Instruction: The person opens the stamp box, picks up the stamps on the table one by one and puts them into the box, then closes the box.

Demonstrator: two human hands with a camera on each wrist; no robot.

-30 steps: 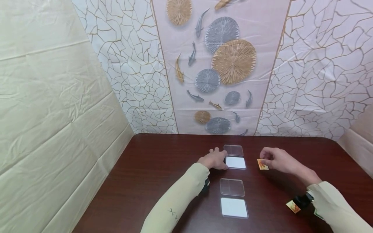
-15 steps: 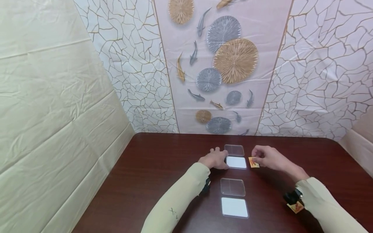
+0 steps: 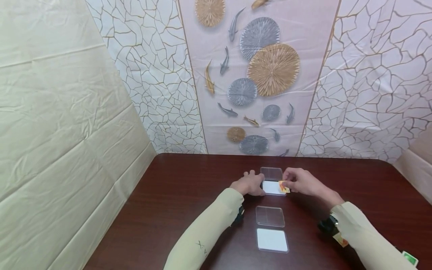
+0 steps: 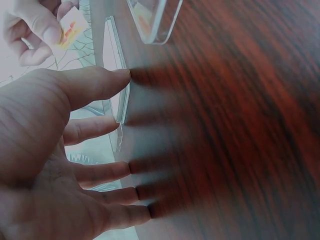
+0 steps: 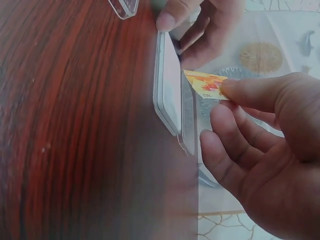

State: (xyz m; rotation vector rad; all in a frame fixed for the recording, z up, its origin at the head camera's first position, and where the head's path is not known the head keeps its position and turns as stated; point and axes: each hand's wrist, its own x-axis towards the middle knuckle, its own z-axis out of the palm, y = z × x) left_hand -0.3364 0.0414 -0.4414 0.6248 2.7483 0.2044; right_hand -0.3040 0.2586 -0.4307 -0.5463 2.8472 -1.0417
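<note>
Above a clear case [image 5: 158,85] with white insert [image 3: 270,187], right grip [image 3: 301,182] pinching a stamp [image 5: 205,85], left grip [image 3: 249,184] spread

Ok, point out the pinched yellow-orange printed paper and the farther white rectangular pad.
Pinched yellow-orange printed paper [image 5: 205,84]: right wrist view, its printed face.
Farther white rectangular pad [image 3: 271,187]: head view, its uncovered top.

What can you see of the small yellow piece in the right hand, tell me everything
The small yellow piece is flat and thin, seemingly paper, with orange-red print, a pale border and a toothed edge like a stamp's; its tiny marks are unreadable. The right hand pinches it by one side, over the right end of the far white pad. The left wrist view shows a gap between them.
</note>
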